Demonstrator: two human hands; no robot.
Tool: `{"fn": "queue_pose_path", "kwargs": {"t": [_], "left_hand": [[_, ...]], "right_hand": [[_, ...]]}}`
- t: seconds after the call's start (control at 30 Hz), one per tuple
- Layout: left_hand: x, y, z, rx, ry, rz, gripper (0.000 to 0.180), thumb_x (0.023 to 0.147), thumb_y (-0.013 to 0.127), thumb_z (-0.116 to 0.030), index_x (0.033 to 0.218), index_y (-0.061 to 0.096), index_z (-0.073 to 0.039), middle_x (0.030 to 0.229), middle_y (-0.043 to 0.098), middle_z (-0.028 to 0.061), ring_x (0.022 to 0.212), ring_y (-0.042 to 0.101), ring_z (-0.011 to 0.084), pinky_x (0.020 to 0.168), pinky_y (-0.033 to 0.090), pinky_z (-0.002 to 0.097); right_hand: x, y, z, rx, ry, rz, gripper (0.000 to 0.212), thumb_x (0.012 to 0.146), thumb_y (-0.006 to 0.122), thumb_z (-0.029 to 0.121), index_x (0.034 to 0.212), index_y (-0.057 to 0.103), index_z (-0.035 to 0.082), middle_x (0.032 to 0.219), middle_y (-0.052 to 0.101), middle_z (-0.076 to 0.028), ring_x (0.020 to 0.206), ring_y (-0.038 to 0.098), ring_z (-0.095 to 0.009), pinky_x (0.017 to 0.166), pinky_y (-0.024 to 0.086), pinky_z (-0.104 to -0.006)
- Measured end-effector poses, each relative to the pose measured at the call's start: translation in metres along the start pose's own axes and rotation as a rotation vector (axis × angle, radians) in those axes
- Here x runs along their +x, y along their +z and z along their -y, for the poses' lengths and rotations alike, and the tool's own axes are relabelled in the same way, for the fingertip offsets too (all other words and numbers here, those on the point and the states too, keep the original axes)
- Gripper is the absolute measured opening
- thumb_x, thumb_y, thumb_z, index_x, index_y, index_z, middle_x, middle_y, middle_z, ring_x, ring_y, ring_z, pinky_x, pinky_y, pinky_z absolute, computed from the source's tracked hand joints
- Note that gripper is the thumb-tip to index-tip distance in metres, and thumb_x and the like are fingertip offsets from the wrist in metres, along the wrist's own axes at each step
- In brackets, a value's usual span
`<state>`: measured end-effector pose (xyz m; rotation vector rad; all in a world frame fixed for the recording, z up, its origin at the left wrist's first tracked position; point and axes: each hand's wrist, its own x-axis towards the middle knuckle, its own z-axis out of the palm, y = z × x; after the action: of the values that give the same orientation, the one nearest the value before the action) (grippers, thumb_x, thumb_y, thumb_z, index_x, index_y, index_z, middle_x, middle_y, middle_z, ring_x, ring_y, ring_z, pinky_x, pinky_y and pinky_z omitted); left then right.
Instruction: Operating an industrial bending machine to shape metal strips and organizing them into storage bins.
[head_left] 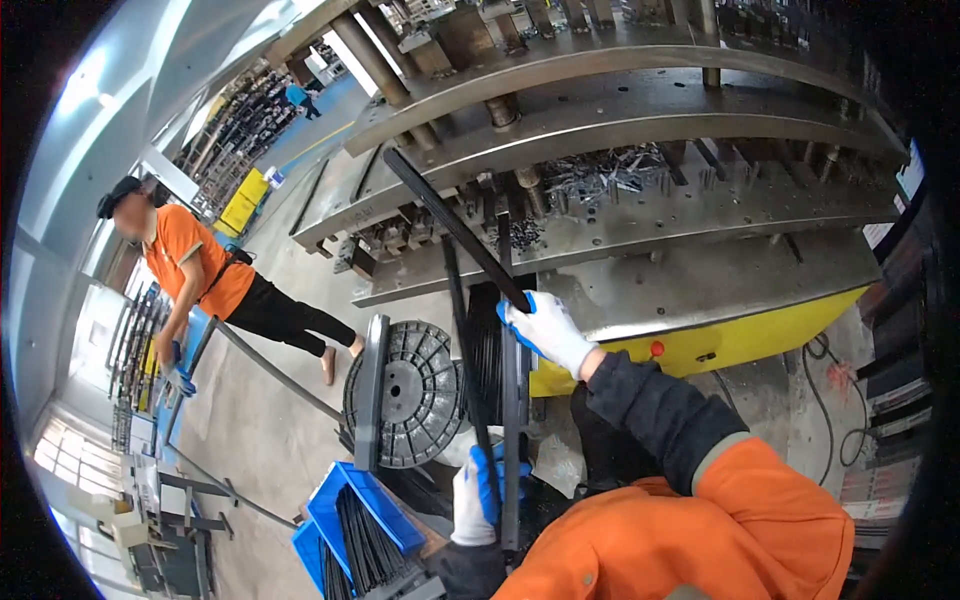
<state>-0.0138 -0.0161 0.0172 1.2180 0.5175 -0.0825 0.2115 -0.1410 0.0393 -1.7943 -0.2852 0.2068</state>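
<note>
My right hand (pixel 552 332), in a white and blue work glove, is closed around the lower end of a long black bar (pixel 450 222). The bar slants up and left, its far end in front of the press's lower plates. Lower down, my gloved left hand (pixel 474 500) is closed on a thinner long black strip (pixel 460 320), which rises steeply toward the press. Just right of that strip stands an upright dark metal rail (pixel 510 420), close to my left fingers. Behind them is a bundle of black strips (pixel 486 340).
A large press with stacked steel plates (pixel 690 245) and a yellow front (pixel 690 350) fills the far side; metal scraps (pixel 610 172) lie inside. Left are a ribbed black reel (pixel 405 395) and blue bins (pixel 365 500) of black strips. A co-worker (pixel 195 260) stands farther left. Cables (pixel 825 400) trail right.
</note>
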Motion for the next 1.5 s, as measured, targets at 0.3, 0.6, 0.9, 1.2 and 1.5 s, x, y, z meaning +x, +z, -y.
{"fn": "queue_pose_path", "kwargs": {"t": [0.3, 0.6, 0.9, 1.2, 1.5], "left_hand": [[-0.004, -0.047, 0.032, -0.197, 0.045, 0.056, 0.049, 0.089, 0.055, -0.029, 0.124, 0.046, 0.005, 0.088, 0.064, 0.0166, 0.057, 0.059, 0.0154, 0.051, 0.047, 0.0227], [0.053, -0.047, 0.039, -0.363, -0.199, 0.200, 0.038, 0.090, 0.052, -0.026, 0.116, 0.053, 0.002, 0.084, 0.063, 0.0113, 0.057, 0.056, 0.0145, 0.052, 0.047, 0.0245], [0.062, -0.043, 0.049, -0.272, -0.061, 0.152, 0.041, 0.092, 0.050, -0.033, 0.111, 0.055, 0.004, 0.088, 0.064, 0.0142, 0.061, 0.059, 0.0156, 0.053, 0.047, 0.0250], [0.030, -0.050, 0.025, -0.126, -0.014, 0.014, 0.041, 0.093, 0.048, -0.031, 0.116, 0.053, 0.003, 0.083, 0.064, 0.0130, 0.055, 0.054, 0.0124, 0.052, 0.044, 0.0209], [-0.007, -0.020, -0.009, -0.064, 0.208, 0.014, 0.045, 0.090, 0.052, -0.034, 0.118, 0.052, 0.002, 0.080, 0.063, 0.0110, 0.055, 0.050, 0.0108, 0.051, 0.041, 0.0188]], "right_hand": [[0.004, -0.008, -0.009, -0.101, 0.064, 0.104, 0.024, 0.082, 0.055, 0.027, 0.075, 0.056, 0.004, 0.059, 0.052, -0.003, 0.051, 0.047, -0.015, 0.049, 0.039, -0.0291], [0.003, -0.001, -0.018, -0.098, -0.017, 0.070, 0.022, 0.083, 0.055, 0.025, 0.083, 0.059, 0.004, 0.068, 0.057, -0.004, 0.055, 0.049, -0.015, 0.052, 0.042, -0.0279], [0.001, -0.003, -0.007, 0.111, 0.050, 0.134, 0.017, 0.084, 0.054, 0.021, 0.090, 0.059, 0.005, 0.071, 0.059, -0.003, 0.063, 0.057, -0.012, 0.052, 0.043, -0.0228], [-0.044, -0.007, 0.009, 0.254, 0.026, 0.309, 0.029, 0.086, 0.059, 0.025, 0.106, 0.057, 0.004, 0.075, 0.059, -0.004, 0.067, 0.060, -0.013, 0.054, 0.043, -0.0214], [-0.069, -0.052, 0.083, 0.643, -0.277, 0.571, 0.059, 0.082, 0.066, 0.030, 0.130, 0.041, 0.006, 0.083, 0.059, -0.006, 0.065, 0.054, -0.012, 0.058, 0.045, -0.0226]]}}
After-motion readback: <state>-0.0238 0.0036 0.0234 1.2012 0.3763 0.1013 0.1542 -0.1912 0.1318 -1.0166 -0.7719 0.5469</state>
